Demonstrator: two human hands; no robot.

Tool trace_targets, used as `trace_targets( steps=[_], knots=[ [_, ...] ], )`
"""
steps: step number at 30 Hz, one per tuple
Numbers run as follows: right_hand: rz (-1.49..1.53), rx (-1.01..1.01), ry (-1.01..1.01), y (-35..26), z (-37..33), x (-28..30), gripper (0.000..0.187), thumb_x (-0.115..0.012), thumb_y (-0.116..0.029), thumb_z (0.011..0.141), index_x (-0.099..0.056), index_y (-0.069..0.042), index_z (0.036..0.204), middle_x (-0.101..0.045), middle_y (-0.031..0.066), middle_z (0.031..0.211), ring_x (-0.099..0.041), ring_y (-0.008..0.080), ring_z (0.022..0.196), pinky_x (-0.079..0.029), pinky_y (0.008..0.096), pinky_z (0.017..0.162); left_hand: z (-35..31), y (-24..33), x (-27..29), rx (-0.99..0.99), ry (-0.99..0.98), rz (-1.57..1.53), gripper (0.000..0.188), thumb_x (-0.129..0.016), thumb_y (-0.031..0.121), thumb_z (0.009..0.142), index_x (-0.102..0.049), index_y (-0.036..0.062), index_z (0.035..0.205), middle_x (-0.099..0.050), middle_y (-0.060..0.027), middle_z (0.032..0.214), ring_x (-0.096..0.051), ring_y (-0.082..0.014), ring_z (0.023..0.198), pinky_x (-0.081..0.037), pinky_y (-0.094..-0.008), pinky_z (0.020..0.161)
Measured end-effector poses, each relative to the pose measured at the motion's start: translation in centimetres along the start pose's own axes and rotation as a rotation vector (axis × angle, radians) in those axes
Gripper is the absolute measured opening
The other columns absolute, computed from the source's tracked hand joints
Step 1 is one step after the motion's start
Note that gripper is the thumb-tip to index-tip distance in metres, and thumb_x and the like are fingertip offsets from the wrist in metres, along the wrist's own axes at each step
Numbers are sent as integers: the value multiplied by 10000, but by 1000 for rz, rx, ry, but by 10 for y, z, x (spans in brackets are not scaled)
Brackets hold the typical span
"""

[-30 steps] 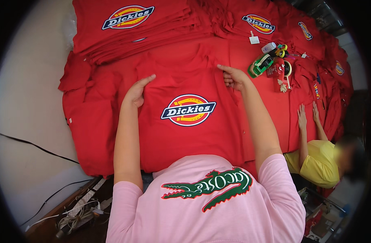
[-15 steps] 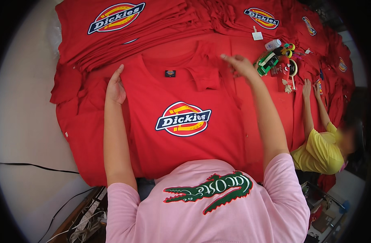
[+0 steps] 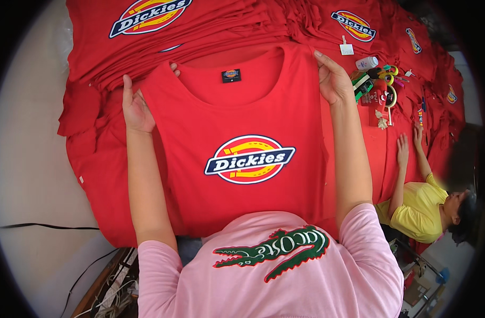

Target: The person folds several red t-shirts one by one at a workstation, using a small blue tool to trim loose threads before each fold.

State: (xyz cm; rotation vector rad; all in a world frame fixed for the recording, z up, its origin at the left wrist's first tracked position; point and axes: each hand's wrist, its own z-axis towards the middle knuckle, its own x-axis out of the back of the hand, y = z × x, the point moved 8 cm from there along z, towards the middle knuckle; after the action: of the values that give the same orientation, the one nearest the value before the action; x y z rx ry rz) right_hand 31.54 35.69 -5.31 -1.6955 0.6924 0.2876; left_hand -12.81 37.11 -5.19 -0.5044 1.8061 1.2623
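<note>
A red sleeveless shirt (image 3: pixel 189 127) is spread out in front of me, with a chest print in dark blue, white and yellow and a small dark neck label (image 3: pixel 231 76). At its left shoulder is my left hand (image 3: pixel 139 110). The fabric lies across that hand, its fingertips show at the neckline and its thumb points up outside. My right hand (image 3: pixel 333 80) grips the right shoulder at the armhole edge, with part of its fingers behind the cloth. Both shoulders are drawn apart and the neck hole is rounded out.
Stacks of red shirts (image 3: pixel 221 32) lie along the far side. Right of my right hand are a white bottle (image 3: pixel 366 63), a green tool (image 3: pixel 362 86), yellow-handled scissors (image 3: pixel 392 69) and a tape roll (image 3: pixel 391 96). A co-worker in yellow (image 3: pixel 414 212) handles red cloth at the right.
My right hand has come down onto the shirt's right shoulder, which was folded over and is now spread out. My left hand has moved slightly left and down, its fingertips now at the neckline.
</note>
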Motion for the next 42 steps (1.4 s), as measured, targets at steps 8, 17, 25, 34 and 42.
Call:
trace_targets(
  steps=[8, 17, 25, 34, 42],
  knots=[
    [-424, -85, 181, 57, 51, 47, 311, -710, -105, 956, -688, 46, 1226, -731, 91, 1157, -669, 160, 1024, -509, 304, 978, 44, -28, 68, 116, 234, 303, 913, -430, 684, 1026, -433, -94, 1503, -465, -246, 1570, -459, -355, 1459, -381, -486, 1216],
    [-925, 1, -127, 26, 2, 60, 321, -665, -186, 999, -713, -4, 1259, -763, 50, 1106, -698, 120, 939, -526, 258, 855, -14, -27, 68, 258, 357, 570, 679, -578, 494, 1043, -496, -5, 1497, -579, -135, 1478, -541, -248, 1369, -369, -406, 1195],
    [-798, -135, 224, 30, -251, 196, 196, -687, -130, 981, -726, -33, 1147, -735, 10, 979, -670, 101, 824, -515, 254, 721, -276, -72, 103, 188, 678, 1048, 457, -644, 298, 1006, -616, 42, 1383, -711, -55, 1239, -668, -140, 1041, -522, -307, 903],
    [-919, -138, 299, 112, -380, 243, 140, -777, -157, 922, -762, -22, 958, -696, -5, 811, -595, 80, 724, -477, 256, 663, -428, -170, 107, 38, 899, 815, 314, -753, 263, 967, -714, 47, 1191, -731, -44, 1036, -669, -126, 921, -502, -264, 805],
    [-500, -294, 308, 116, -387, 265, 126, -744, -210, 964, -693, -120, 1035, -667, -39, 877, -622, 73, 772, -490, 252, 681, -430, -157, 112, -126, 968, 869, 190, -792, 180, 931, -690, 45, 1018, -705, -22, 941, -646, -99, 842, -502, -260, 750]
  ],
)
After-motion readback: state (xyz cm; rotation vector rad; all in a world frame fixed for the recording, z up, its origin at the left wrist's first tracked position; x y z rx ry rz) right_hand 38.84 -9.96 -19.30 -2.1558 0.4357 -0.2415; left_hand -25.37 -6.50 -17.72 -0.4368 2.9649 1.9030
